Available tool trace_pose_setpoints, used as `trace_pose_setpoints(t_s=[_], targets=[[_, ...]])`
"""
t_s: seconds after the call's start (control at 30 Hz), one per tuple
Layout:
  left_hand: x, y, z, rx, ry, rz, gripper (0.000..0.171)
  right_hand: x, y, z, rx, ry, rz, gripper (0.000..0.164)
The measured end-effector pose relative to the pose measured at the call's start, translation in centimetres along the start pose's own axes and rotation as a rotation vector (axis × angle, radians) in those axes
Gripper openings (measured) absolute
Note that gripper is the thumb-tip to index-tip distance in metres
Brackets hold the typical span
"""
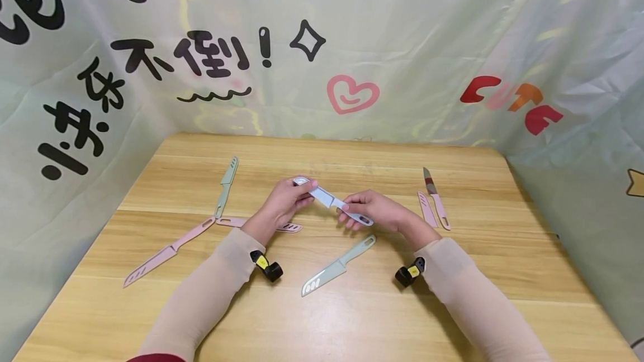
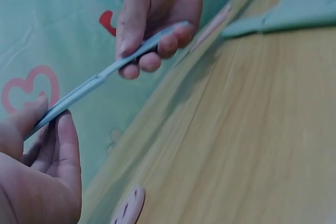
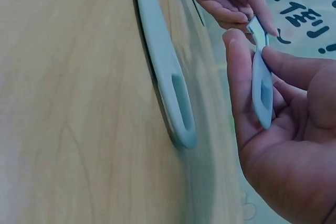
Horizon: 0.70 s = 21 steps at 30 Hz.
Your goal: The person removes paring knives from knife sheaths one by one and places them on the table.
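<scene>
A light blue knife (image 1: pixel 327 198) with a blue sheath over its blade is held above the table between both hands. My left hand (image 1: pixel 284 201) pinches the sheathed blade end between thumb and fingers. Around the handle, with its slot near the end, curl the fingers and thumb of my right hand (image 1: pixel 378 210). In the left wrist view the blue knife (image 2: pixel 100 78) is seen edge-on, slanting from one hand to the other. Below the hands a green sheathed knife (image 1: pixel 338 267) lies on the table; its slotted handle (image 3: pixel 160 51) looms large in the right wrist view.
On the wooden table's (image 1: pixel 382 317) left lie a small green sheathed knife (image 1: pixel 227 186) and a long pink one (image 1: pixel 166 255). Another pink knife (image 1: pixel 230 221) is partly hidden behind my left hand. At right, a pink-handled knife (image 1: pixel 440 208) with bare blade lies beside a pink sheath (image 1: pixel 426 209).
</scene>
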<state>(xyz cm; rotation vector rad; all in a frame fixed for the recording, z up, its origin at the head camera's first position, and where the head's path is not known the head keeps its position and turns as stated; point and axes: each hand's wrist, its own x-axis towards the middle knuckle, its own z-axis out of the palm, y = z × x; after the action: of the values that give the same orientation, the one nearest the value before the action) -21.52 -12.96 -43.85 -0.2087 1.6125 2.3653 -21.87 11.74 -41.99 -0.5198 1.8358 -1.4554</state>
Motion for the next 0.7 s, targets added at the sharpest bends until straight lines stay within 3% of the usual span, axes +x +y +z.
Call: trace_pose_setpoints(t_s=[0.13,0.3,0.47,0.7], targets=[[-0.5,0.0,0.4,-0.150,0.002,-0.052,0.015,0.3,0.2,-0.2,0.073,0.006,0.011,0.036],[-1.0,-0.1,0.7,-0.243,-0.041,-0.088,0.031,0.5,0.2,-0.2,0.119,0.002,0.003,0.036],[-1.2,-0.2,0.7,-0.278,-0.055,-0.114,0.035,0.7,0.1,0.0,0.147,-0.006,-0.003,0.038],[-1.2,-0.5,0.3,-0.259,-0.080,-0.124,0.035,1.1,0.2,0.3,0.218,-0.016,0.025,0.039]])
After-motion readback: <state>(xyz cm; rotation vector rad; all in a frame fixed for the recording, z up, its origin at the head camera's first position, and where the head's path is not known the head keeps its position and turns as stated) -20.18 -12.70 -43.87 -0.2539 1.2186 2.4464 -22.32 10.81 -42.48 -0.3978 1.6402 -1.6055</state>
